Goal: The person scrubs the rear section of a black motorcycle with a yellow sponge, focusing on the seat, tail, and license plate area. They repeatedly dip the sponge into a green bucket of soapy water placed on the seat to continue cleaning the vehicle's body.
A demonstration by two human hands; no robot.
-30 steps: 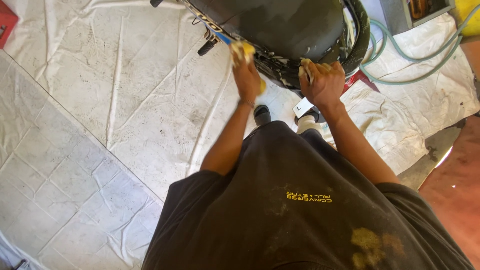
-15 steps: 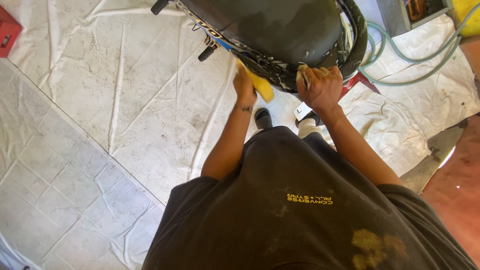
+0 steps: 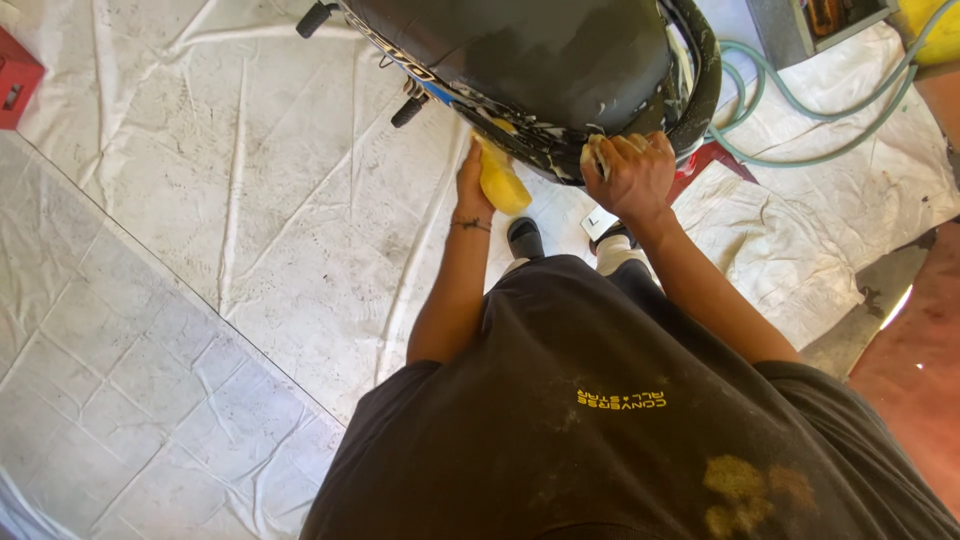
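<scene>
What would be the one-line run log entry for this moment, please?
left hand: holds yellow sponge against soapy motorcycle | right hand: rests on motorcycle edge | floor: white sheet, green hose

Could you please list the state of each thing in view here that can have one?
Left hand: gripping the yellow sponge.
Right hand: soapy, pressed on the motorcycle's edge.
Motorcycle: dark bodywork wet, streaked with suds.
Green hose: lying looped on the sheet.
White sheet: spread out, creased, dirty.
</scene>
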